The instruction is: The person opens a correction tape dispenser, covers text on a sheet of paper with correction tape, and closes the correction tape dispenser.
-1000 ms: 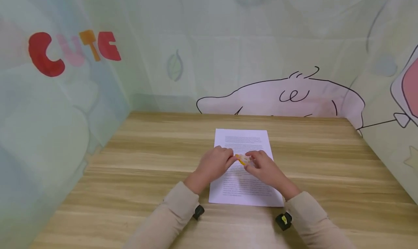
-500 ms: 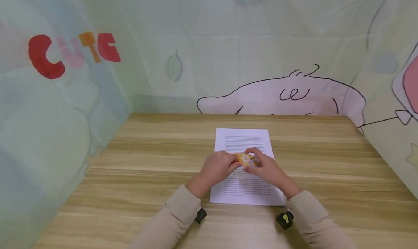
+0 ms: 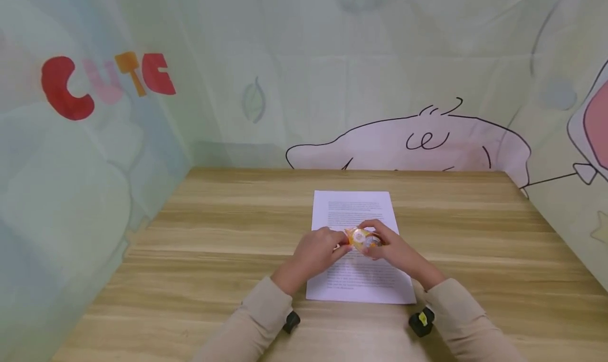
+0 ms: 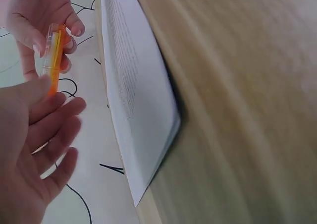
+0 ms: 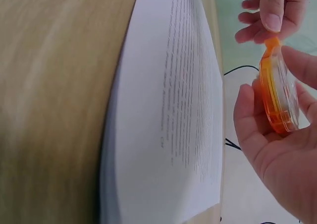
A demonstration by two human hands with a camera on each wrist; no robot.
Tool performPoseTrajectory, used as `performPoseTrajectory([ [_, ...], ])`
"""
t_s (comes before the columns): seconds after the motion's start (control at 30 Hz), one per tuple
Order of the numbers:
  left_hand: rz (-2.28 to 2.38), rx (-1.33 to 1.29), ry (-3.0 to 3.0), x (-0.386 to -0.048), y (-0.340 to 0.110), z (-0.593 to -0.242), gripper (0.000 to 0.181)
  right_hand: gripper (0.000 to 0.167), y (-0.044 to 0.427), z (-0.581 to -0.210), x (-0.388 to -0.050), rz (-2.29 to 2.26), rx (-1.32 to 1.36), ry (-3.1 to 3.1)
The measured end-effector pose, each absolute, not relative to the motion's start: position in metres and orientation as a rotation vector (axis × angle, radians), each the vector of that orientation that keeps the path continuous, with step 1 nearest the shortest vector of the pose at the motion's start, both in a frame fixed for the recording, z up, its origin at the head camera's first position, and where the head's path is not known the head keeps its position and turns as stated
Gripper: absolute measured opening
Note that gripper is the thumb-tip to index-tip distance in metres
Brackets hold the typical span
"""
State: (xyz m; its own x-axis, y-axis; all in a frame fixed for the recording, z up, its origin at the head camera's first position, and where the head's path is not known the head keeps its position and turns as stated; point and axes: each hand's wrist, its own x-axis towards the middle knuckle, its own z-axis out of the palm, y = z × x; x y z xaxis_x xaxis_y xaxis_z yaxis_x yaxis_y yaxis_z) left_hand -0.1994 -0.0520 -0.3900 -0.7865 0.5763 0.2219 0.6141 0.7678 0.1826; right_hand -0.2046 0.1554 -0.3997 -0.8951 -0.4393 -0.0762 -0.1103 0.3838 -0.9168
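An orange and clear correction tape (image 3: 359,239) is held above a stack of printed paper (image 3: 361,288). My right hand (image 3: 399,254) grips its rounded body, thumb on one side and fingers on the other. At the narrow end, my left hand (image 3: 314,252) pinches the tip between thumb and index finger. The right wrist view shows the orange side of the correction tape (image 5: 275,92) edge-on, with the left thumb (image 5: 272,16) at its tip. In the left wrist view, the other fingers (image 4: 59,130) of the left hand are loosely bent; the pinched tip is partly hidden.
The paper lies on a wood-grain table (image 3: 228,219). A printed cloth backdrop (image 3: 228,87) rises behind the table and along its sides. Small black devices (image 3: 421,321) sit at both sleeve cuffs.
The correction tape has turned so that more of its round face shows in the head view. Both hands remain on it and have shifted slightly toward the person.
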Motion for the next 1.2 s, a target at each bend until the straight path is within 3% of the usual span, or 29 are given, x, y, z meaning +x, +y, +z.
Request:
performPoseTrajectory([
  [0.27, -0.235, -0.925, -3.021, -0.205, -0.055, -0.402, 0.063, 0.049, 0.172, -0.402, -0.214, -1.418, -0.435, 2.461],
  [0.5, -0.192, -0.815, -3.284, -0.215, -0.055, -0.409, 0.087, 0.048, 0.183, -0.395, -0.231, -1.206, -0.553, 2.577],
  [0.9, -0.097, -0.741, -3.384, -0.223, -0.043, -0.397, 0.088, 0.045, 0.192, -0.375, -0.277, -0.58, -0.769, 2.969],
  [1.2, -0.119, -0.723, -3.408, -0.221, -0.044, -0.398, 0.09, 0.045, 0.175, -0.387, -0.31, -0.341, -0.905, 3.107],
])
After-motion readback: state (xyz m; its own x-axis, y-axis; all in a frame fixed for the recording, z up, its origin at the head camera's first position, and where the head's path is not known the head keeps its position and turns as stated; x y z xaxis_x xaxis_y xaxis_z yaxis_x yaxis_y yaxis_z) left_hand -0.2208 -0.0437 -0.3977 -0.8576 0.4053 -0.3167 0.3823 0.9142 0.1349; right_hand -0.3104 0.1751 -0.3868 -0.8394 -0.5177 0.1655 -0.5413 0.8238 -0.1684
